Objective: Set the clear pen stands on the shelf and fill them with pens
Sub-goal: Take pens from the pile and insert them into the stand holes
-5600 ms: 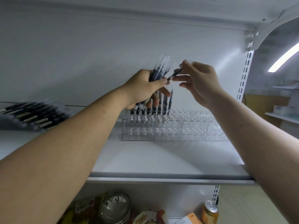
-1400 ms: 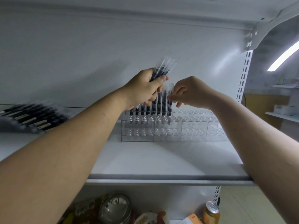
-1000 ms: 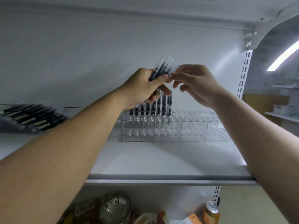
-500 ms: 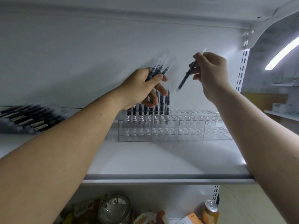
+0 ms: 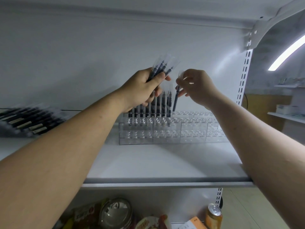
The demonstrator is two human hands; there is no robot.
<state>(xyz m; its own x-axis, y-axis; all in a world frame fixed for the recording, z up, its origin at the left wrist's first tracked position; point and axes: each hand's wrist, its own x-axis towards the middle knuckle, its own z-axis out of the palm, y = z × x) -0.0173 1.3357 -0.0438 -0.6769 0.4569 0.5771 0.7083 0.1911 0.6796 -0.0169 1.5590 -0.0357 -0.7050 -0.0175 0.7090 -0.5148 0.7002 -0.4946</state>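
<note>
The right hand [image 5: 196, 86] pinches one pen [image 5: 175, 101] over the clear pen stands [image 5: 173, 132]; the left hand [image 5: 142, 91] grips the spare pens [image 5: 162, 67]. Align the pen vertically with the next free hole.

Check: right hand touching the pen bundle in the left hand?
Apart. Head view: wall shows between the right hand, pinching a single pen, and the pen bundle the left hand grips.
</note>
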